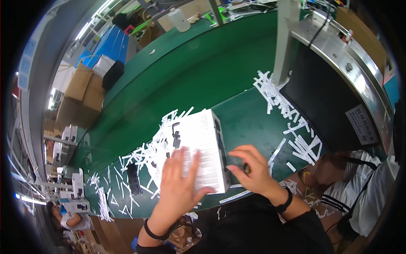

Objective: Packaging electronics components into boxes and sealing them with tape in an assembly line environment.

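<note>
A white carton (201,127) with printed text and a picture of a dark device lies in front of me on the green bench. My left hand (179,182) rests flat on its top face, fingers spread. Close to the carton's right side is my right hand (254,170), its thumb and forefinger apart and pointing at that side. The other fingers curl around something small and dark, too little of which shows to name it. Whether the right fingertips touch the carton, I cannot tell.
White paper strips (156,142) lie heaped left of the carton, and more strips (304,146) at the right. A black phone-like slab (134,180) lies among them. Beyond runs a green belt (182,72). A metal post (286,42) and black panel (327,97) stand right; a person (72,218) is far left.
</note>
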